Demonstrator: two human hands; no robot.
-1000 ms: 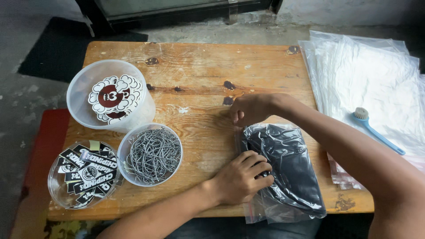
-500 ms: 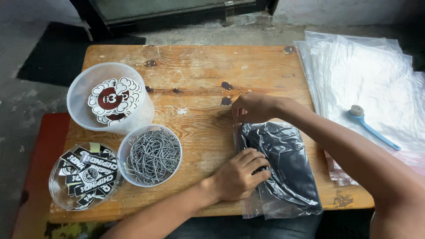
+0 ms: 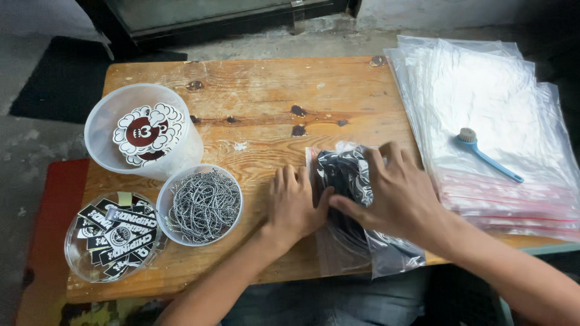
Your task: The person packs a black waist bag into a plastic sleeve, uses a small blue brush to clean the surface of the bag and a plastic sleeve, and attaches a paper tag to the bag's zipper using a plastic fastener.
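Lying on the near middle of the tabletop (image 3: 266,96), a clear bag of dark folded cloth (image 3: 344,175) runs its long axis from far to near, between both hands. The right hand (image 3: 399,196) rests flat on its right part, fingers (image 3: 377,160) spread; the left hand (image 3: 296,205) presses its left edge, fingers together. Both touch it. A moment ago the hands sat at the bag's far and near ends. Left stands a tub of metal chain (image 3: 202,205); right, a stack of clear bags (image 3: 489,108).
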